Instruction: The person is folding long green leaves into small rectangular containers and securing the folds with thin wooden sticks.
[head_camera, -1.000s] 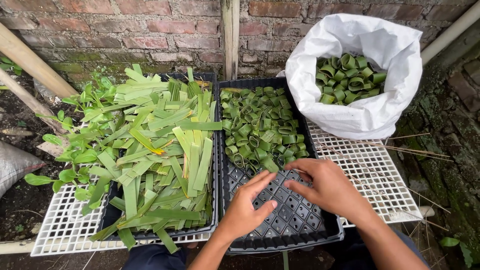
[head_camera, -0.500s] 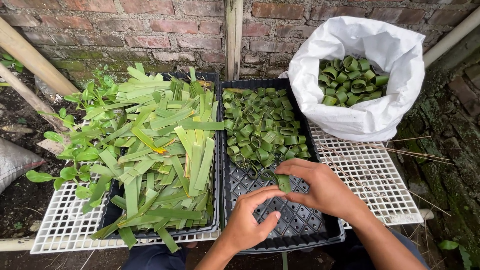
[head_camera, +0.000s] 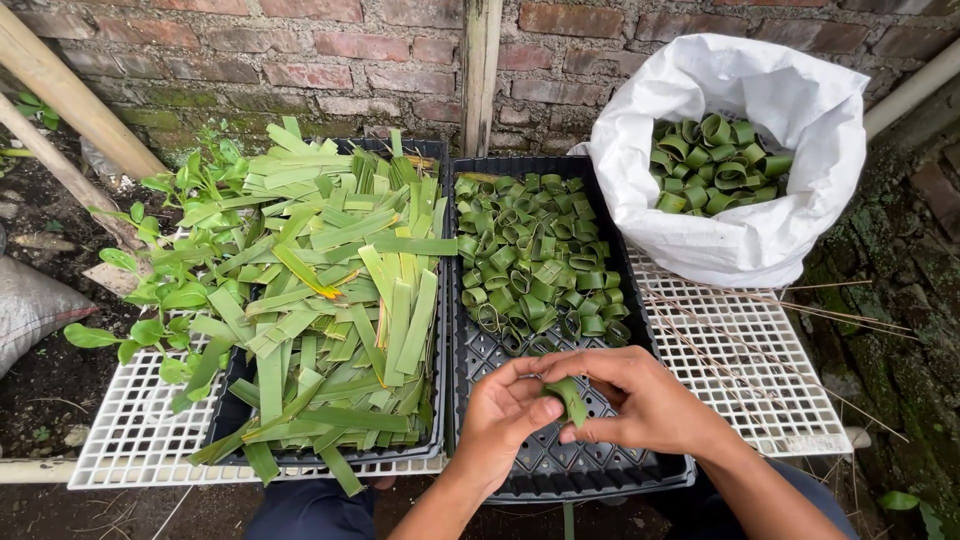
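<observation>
My left hand (head_camera: 505, 415) and my right hand (head_camera: 640, 398) meet over the near end of a black plastic tray (head_camera: 610, 470). Together they pinch a green leaf strip (head_camera: 570, 398), bent between the fingertips of both hands. Behind them the tray's far half holds a heap of rolled green leaf rings (head_camera: 530, 265). To the left, a second black tray (head_camera: 400, 455) is piled with flat cut leaf strips (head_camera: 340, 300).
A white sack (head_camera: 760, 235) at the back right holds more rolled leaf rings (head_camera: 712, 160). Both trays rest on white plastic grids (head_camera: 760, 375), with thin sticks (head_camera: 800, 310) lying on the right one. Leafy sprigs (head_camera: 170, 290), bamboo poles (head_camera: 70, 100) and a brick wall (head_camera: 330, 50) surround them.
My hands have come together over the tray. The leaf strip, held up by the right hand half a second ago, is now lower and gripped by both hands.
</observation>
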